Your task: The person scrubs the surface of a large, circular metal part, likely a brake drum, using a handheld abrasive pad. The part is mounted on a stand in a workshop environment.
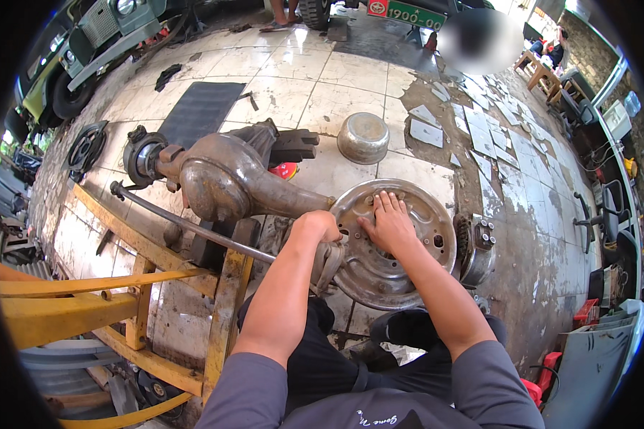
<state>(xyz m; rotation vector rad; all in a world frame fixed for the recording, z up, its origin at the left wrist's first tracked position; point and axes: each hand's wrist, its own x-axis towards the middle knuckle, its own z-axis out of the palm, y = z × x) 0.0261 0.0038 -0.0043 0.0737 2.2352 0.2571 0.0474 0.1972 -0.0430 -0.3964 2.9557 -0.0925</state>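
A wide round steel brake backing plate, with holes and stamped ridges, lies in front of me at the end of a rusty axle housing. My right hand rests flat on its face, fingers stretched out. At the plate's left edge my left hand is closed, its fingertips mostly hidden. What looks like a grey-brown rag hangs from it against the plate. Just right of the plate stands a dark hub-like metal part with bolts.
A dented metal bowl sits beyond the plate. On my left are a yellow metal frame and a long steel rod. Broken tiles litter the floor at far right. A dark mat and parked vehicles lie farther off.
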